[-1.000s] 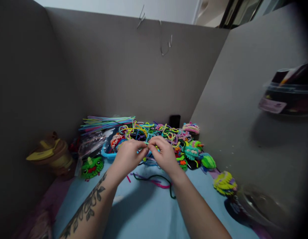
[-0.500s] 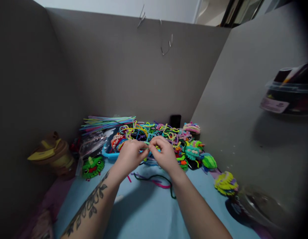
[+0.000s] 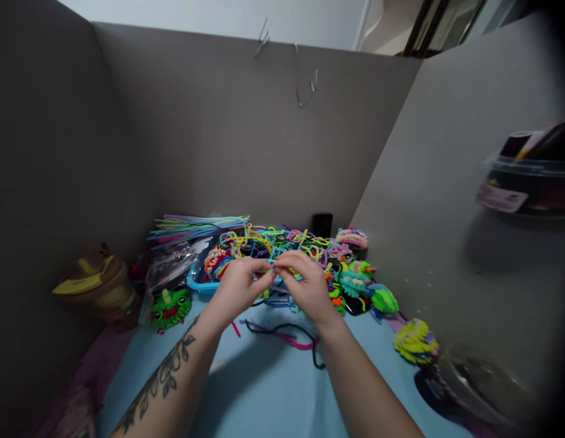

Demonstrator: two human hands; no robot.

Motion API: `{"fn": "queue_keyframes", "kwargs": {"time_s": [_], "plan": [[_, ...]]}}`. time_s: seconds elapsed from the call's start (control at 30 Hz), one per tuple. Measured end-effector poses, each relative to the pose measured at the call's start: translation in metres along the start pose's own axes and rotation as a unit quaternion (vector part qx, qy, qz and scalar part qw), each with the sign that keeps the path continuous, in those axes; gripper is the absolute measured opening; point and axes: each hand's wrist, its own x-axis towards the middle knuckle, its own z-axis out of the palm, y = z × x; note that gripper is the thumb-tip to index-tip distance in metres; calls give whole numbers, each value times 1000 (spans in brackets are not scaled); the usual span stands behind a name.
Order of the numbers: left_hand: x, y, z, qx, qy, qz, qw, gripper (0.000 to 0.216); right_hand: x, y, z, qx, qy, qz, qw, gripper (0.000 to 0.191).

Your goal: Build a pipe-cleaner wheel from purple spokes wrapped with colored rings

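My left hand (image 3: 240,285) and my right hand (image 3: 305,285) meet fingertip to fingertip above the front of the blue tray (image 3: 199,286). Both are closed in a pinch on a small pipe cleaner (image 3: 270,271), of which only a thin greenish bit shows between the fingers. Behind them a tangled heap of bright, bent pipe cleaners (image 3: 259,240) fills the tray. On the light blue table cover (image 3: 264,389) beneath my wrists lie a curved dark green pipe cleaner (image 3: 305,328) and a pink one (image 3: 295,344).
Straight pipe cleaners (image 3: 198,226) lie in a bundle at the back left. A green fuzzy creature (image 3: 170,308) sits left of the tray. Several fuzzy pieces line the right, including a yellow one (image 3: 416,342). A black phone-like object (image 3: 322,225) leans on the grey partition (image 3: 246,134).
The view has tilted slightly, so the scene sits a little lower. My hands remain pinched together, with small shifts of the fingers; the right fingers have closed in slightly over the left fingertips.
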Motion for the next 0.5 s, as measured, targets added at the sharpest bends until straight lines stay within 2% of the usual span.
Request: {"fn": "queue_keyframes", "kwargs": {"time_s": [0.2,0.5], "plan": [[-1,2,-1,7,3,7,1000,19,-4,3,-1,-38,-8,-55,998,22],[-1,-1,3,82,40,49,995,13,-1,-4,-2,-48,-26,-25,998,16]]}}
